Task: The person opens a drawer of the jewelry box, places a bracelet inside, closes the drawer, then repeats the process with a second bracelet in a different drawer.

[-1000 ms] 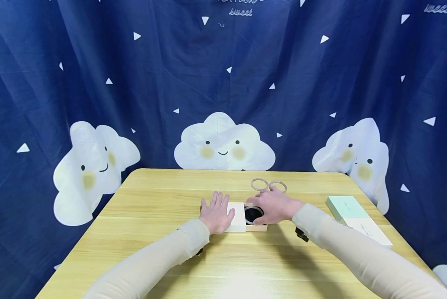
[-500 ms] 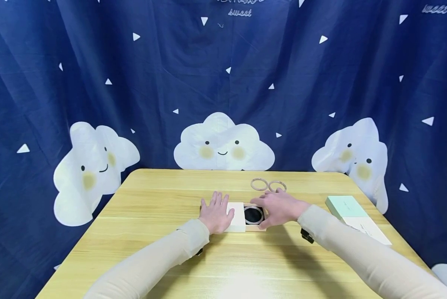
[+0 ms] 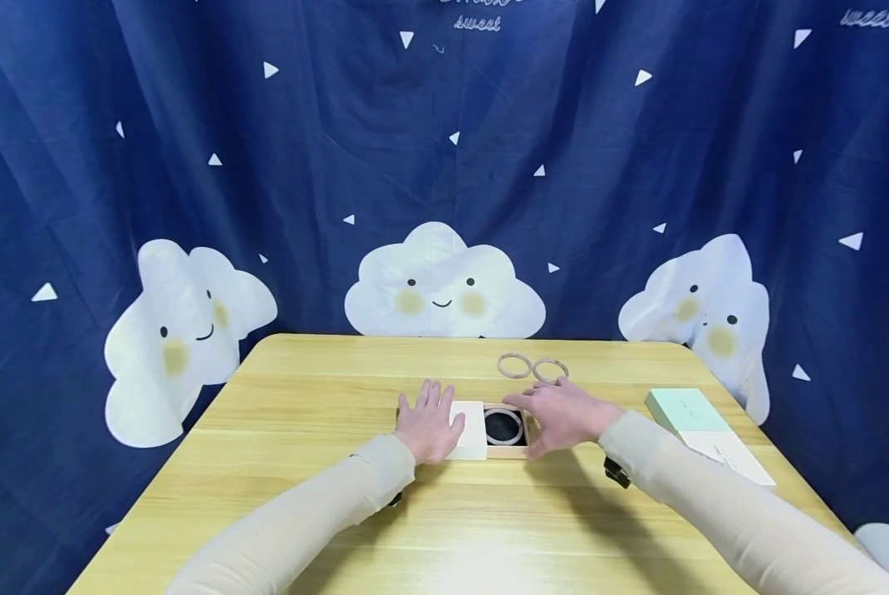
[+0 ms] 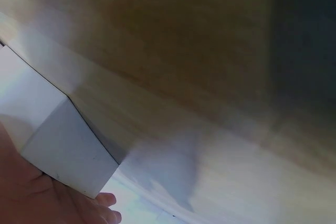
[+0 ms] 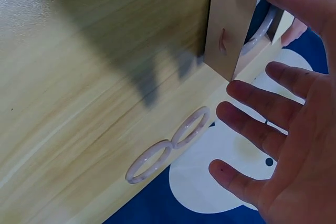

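Observation:
A white box sleeve lies flat on the table, its pale pink drawer pulled partly out to the right. Inside, on dark lining, is a pale pink bangle. My left hand rests with spread, straight fingers on the sleeve's left part, hiding it. At the drawer's outer end my right hand hovers, thumb and fingers apart and holding nothing. The right wrist view shows a small pull loop on the drawer's end face. White cardboard lies beside the left palm.
Two more pale pink bangles, a left one and a right one, lie side by side behind the drawer. On the right stand a mint green box and a white one, end to end. A blue curtain hangs behind the table.
My right hand has drawn back to the right from over the drawer, uncovering more of the bangle inside. The left hand stays on the sleeve.

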The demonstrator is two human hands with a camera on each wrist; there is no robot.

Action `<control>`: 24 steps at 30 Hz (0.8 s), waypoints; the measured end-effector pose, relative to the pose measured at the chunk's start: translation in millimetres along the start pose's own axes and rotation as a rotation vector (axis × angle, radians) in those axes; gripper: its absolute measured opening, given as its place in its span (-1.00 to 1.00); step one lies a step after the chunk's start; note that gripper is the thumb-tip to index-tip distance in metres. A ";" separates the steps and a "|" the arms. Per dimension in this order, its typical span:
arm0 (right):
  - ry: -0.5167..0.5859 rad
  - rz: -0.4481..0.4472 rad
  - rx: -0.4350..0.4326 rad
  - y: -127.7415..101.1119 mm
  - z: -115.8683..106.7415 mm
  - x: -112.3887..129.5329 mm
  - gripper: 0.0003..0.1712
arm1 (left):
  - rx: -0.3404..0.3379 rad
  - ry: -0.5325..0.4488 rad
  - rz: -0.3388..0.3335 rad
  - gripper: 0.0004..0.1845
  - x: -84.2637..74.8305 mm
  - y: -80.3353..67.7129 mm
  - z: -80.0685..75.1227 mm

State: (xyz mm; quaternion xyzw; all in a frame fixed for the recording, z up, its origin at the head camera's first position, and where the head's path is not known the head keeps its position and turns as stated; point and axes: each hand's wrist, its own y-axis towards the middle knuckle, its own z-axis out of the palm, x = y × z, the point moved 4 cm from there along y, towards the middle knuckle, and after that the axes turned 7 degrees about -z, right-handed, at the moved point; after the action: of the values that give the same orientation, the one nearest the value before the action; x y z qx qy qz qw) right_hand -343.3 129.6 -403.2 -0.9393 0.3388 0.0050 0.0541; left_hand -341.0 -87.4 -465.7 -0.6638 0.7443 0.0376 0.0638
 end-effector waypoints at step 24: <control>0.104 0.007 -0.070 -8.2 6.3 -5.0 0.05 | -0.031 -0.047 0.014 -0.28 1.7 2.8 2.7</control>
State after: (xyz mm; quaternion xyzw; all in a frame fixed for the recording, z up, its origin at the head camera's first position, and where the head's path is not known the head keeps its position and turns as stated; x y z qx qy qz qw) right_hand -341.8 139.8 -408.4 -0.9384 0.3442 -0.0315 0.0034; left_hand -343.8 -88.3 -468.7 -0.6583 0.7466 0.0650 0.0706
